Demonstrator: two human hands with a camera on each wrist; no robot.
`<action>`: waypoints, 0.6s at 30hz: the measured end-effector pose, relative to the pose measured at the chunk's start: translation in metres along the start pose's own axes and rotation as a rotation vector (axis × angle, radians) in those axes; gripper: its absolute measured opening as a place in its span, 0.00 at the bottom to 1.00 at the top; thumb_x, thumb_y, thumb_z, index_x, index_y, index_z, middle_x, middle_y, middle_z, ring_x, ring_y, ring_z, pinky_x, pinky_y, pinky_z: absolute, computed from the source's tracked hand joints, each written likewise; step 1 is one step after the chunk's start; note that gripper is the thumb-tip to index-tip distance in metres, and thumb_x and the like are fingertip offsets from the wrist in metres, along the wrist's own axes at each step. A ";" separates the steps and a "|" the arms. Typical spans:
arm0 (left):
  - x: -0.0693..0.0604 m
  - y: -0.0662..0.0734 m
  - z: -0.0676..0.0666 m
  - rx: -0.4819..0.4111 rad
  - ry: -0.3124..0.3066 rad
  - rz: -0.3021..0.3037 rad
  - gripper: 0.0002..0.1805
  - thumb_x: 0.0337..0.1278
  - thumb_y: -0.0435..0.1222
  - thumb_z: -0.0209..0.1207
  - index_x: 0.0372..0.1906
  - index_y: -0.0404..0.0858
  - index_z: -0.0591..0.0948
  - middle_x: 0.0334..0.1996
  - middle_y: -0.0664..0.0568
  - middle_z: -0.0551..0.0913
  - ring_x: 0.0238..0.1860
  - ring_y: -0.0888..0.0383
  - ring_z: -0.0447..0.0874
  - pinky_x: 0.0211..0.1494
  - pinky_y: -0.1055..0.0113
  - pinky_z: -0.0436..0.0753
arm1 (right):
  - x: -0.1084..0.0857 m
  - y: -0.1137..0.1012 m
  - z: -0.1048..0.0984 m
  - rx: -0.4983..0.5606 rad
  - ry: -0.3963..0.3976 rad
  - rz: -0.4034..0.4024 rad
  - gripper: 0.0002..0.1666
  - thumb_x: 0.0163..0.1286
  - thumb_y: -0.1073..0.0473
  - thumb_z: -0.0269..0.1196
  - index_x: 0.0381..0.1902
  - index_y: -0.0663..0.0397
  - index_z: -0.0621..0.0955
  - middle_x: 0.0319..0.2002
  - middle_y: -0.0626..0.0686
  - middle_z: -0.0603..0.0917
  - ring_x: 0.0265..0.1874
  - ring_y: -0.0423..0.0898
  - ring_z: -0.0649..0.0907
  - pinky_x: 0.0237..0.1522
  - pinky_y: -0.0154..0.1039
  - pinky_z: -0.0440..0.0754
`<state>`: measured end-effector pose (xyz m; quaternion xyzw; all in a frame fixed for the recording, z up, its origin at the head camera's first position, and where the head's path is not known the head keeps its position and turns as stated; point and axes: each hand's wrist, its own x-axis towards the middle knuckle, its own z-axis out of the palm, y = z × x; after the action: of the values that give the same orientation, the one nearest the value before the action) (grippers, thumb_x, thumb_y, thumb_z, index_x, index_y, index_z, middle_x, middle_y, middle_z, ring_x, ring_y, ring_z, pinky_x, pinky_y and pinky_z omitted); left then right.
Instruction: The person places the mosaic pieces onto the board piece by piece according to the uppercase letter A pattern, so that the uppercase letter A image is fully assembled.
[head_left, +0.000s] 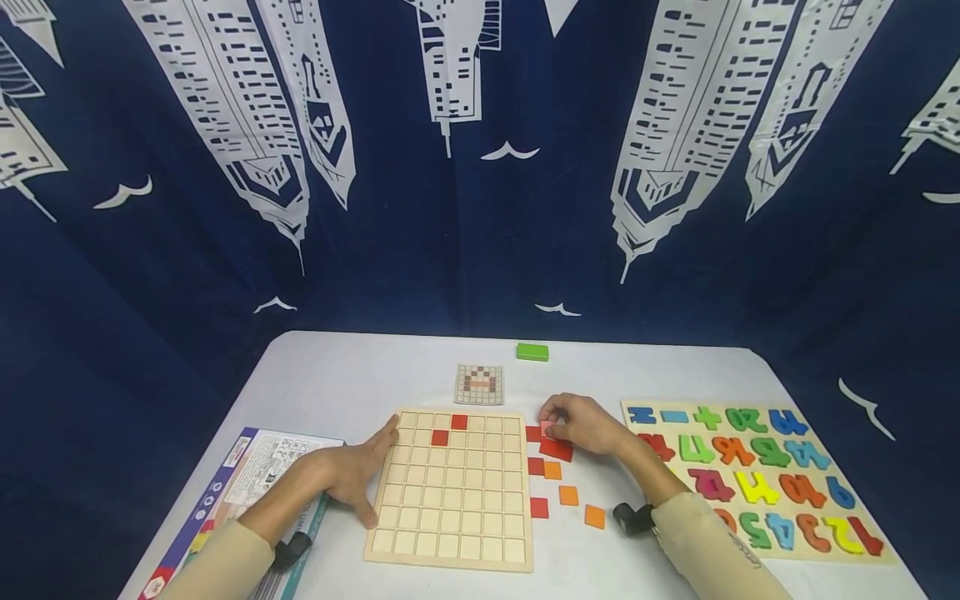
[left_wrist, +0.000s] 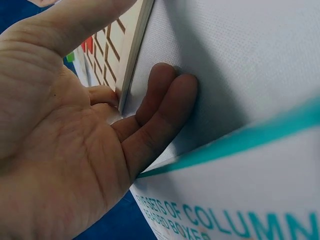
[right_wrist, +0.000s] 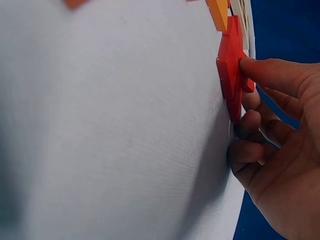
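A white bench (head_left: 360, 375) carried a wooden grid board (head_left: 453, 500). The person's left hand (head_left: 352, 471), thumb and fingers apart, touched the board's left edge; the right hand (head_left: 583, 423), beside its right edge, pinched a red tile (right_wrist: 248, 82) over other red pieces (head_left: 557, 451). Two red squares (head_left: 440, 437) sat in the board's far rows; orange tiles (head_left: 568, 496) lay to its right.

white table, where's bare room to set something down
The white table is bare back left, between the small square pattern card and white printed book; and back right, between the green rectangular block and wooden puzzle board with colourful pieces. Crowded: right of the pale wooden grid board, with red square tiles, orange square tiles and the right hand.
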<state>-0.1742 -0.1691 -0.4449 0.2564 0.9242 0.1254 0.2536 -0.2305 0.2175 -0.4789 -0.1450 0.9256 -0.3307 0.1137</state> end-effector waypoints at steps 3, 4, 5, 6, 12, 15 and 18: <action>0.000 0.000 0.001 -0.010 0.005 0.010 0.79 0.09 0.54 0.76 0.71 0.31 0.39 0.72 0.39 0.35 0.67 0.40 0.52 0.63 0.48 0.64 | -0.001 0.001 0.000 0.004 0.005 -0.002 0.11 0.54 0.63 0.68 0.35 0.44 0.80 0.30 0.42 0.78 0.35 0.43 0.75 0.40 0.39 0.73; 0.000 0.000 0.001 -0.017 0.008 0.010 0.79 0.09 0.54 0.76 0.71 0.31 0.39 0.72 0.39 0.35 0.67 0.40 0.52 0.63 0.48 0.63 | -0.001 0.002 0.000 0.005 0.005 -0.002 0.11 0.54 0.62 0.68 0.35 0.44 0.80 0.30 0.42 0.78 0.35 0.43 0.75 0.40 0.39 0.73; -0.001 0.000 0.002 -0.018 0.009 0.007 0.79 0.09 0.54 0.76 0.71 0.31 0.39 0.72 0.39 0.35 0.67 0.40 0.52 0.63 0.49 0.63 | -0.001 0.002 0.000 0.006 0.005 -0.002 0.11 0.54 0.62 0.68 0.35 0.43 0.80 0.30 0.42 0.78 0.35 0.43 0.75 0.40 0.39 0.73; -0.001 0.000 0.002 -0.027 0.014 0.003 0.79 0.09 0.54 0.76 0.71 0.31 0.40 0.72 0.39 0.35 0.67 0.41 0.52 0.63 0.49 0.63 | -0.001 0.002 0.000 0.006 0.005 -0.002 0.11 0.54 0.62 0.68 0.35 0.43 0.80 0.30 0.42 0.78 0.35 0.43 0.75 0.40 0.39 0.73; 0.000 0.000 0.003 -0.047 0.031 -0.009 0.82 0.06 0.53 0.77 0.71 0.32 0.35 0.71 0.41 0.47 0.68 0.44 0.52 0.65 0.52 0.61 | -0.001 0.003 0.000 0.011 0.005 -0.011 0.11 0.54 0.62 0.68 0.35 0.44 0.81 0.29 0.42 0.78 0.34 0.43 0.74 0.38 0.39 0.73; 0.001 -0.001 0.004 -0.046 0.035 -0.009 0.83 0.06 0.53 0.77 0.71 0.32 0.34 0.71 0.44 0.51 0.69 0.46 0.52 0.66 0.53 0.60 | 0.000 0.003 0.001 0.006 0.010 -0.018 0.11 0.54 0.62 0.68 0.35 0.44 0.80 0.29 0.42 0.78 0.34 0.43 0.74 0.38 0.39 0.73; 0.001 -0.002 0.004 -0.045 0.032 -0.006 0.83 0.07 0.53 0.77 0.71 0.33 0.33 0.71 0.45 0.50 0.69 0.47 0.51 0.66 0.53 0.59 | 0.000 0.003 0.001 0.005 0.012 -0.022 0.11 0.54 0.62 0.68 0.35 0.44 0.81 0.29 0.42 0.78 0.34 0.43 0.74 0.38 0.39 0.73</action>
<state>-0.1738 -0.1694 -0.4498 0.2457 0.9260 0.1495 0.2446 -0.2307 0.2195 -0.4816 -0.1531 0.9237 -0.3353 0.1046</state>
